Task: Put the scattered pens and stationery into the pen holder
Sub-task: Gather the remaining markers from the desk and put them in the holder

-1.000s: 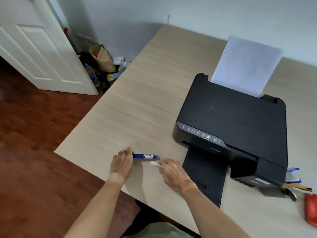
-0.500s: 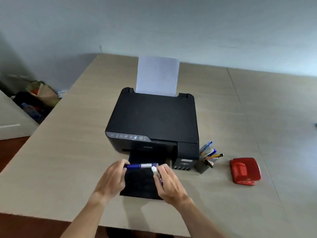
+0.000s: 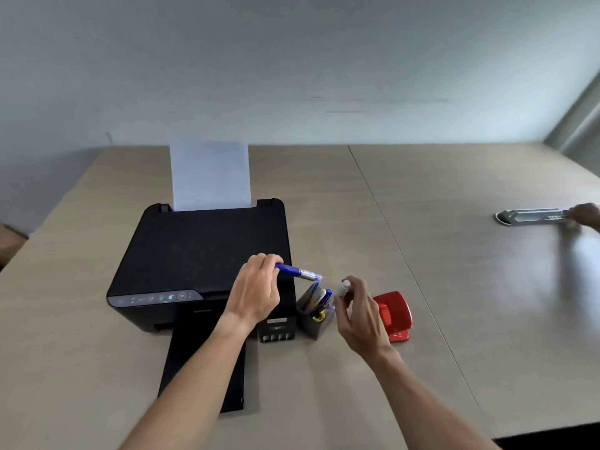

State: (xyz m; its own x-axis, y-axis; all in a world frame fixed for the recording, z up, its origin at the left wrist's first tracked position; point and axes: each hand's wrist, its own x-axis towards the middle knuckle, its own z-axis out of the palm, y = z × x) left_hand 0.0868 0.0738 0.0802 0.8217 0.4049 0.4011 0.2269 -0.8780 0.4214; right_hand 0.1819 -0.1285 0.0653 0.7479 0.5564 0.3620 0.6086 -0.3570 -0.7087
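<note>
A grey pen holder (image 3: 312, 323) with several pens in it stands on the table just right of the printer. My left hand (image 3: 256, 289) grips a blue marker (image 3: 297, 272) nearly level, and its tip reaches over the holder's opening. My right hand (image 3: 357, 311) holds a small white item (image 3: 343, 289), maybe a cap or a small tube, upright just right of the holder. Both hands hover above the table, close to the holder.
A black printer (image 3: 201, 264) with white paper (image 3: 210, 175) and an extended front tray fills the left middle. A red hole punch (image 3: 394, 315) lies right of the holder. Far right, another person's hand (image 3: 586, 213) touches a grey flat device (image 3: 532, 216).
Both hands lifted the blue marker and the white item from the table's left front edge and carried them right, past the printer's front, to the pen holder. The view swung right.
</note>
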